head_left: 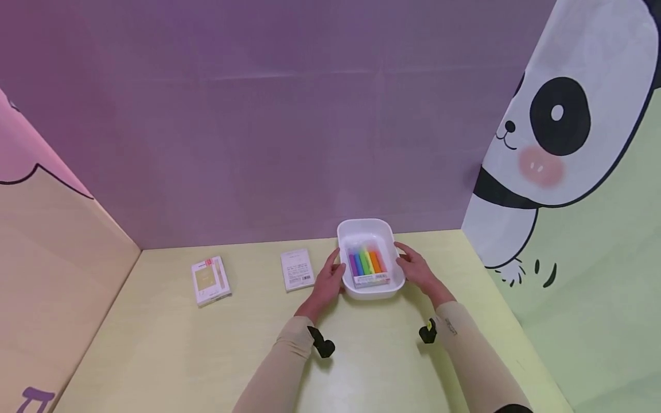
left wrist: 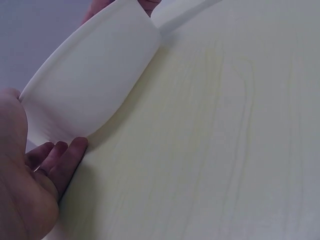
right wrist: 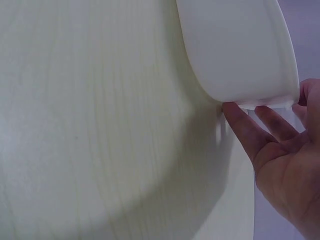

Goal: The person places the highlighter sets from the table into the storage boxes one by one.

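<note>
White tub [head_left: 368, 294], held by my left fingers [left wrist: 68, 162] and right fingers [right wrist: 245, 129]; uneven tilting could slide the coloured sticks [head_left: 365, 263].

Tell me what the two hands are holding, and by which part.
The white tub, by its long sides: the left hand on the left, the right hand on the right, each at the rim and lower down the outer wall.

White plastic basin [head_left: 374, 294], rainbow-coloured sticks [head_left: 365, 263], pale-yellow wood-grain tabletop [head_left: 374, 358], purple backdrop [head_left: 299, 126], black-and-white panda [head_left: 563, 137] with pink cheek [head_left: 542, 166]
</note>
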`<state>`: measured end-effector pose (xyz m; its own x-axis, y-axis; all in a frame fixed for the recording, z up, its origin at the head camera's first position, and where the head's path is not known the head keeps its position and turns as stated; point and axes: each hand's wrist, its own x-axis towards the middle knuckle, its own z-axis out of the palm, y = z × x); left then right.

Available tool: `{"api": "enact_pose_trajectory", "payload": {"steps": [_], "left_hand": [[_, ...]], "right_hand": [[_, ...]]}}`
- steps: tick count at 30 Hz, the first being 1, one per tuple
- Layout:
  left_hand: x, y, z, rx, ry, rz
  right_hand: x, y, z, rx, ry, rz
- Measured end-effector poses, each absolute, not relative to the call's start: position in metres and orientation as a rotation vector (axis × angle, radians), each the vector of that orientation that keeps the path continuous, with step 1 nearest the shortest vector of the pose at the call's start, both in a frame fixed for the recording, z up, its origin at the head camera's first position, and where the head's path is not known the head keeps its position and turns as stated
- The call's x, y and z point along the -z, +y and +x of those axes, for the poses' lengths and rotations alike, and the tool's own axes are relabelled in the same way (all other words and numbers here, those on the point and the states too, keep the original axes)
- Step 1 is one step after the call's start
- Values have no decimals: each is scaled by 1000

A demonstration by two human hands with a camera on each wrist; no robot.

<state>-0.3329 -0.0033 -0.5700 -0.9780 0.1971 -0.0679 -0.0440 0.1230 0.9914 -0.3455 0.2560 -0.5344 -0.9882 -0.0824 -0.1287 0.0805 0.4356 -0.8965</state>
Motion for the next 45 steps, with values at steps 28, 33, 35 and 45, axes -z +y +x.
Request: {"api": "enact_pose_trajectory", "payload": {"steps": [28, 33, 35, 45], "left_hand": [[564, -16, -336, -1858, 2273, 89], [556, -22, -333, -1796, 2409, 136], [554, -26, -333, -1784, 2492, 171], [543, -36, -335, -1799, 2612, 241]], "right_hand": [[541, 253, -355, 1611, 2410, -29], [541, 255, -354, 1624, 2401, -3], [542, 255, -354, 1628, 2398, -13], [543, 260, -355, 1632, 2427, 22]]}}
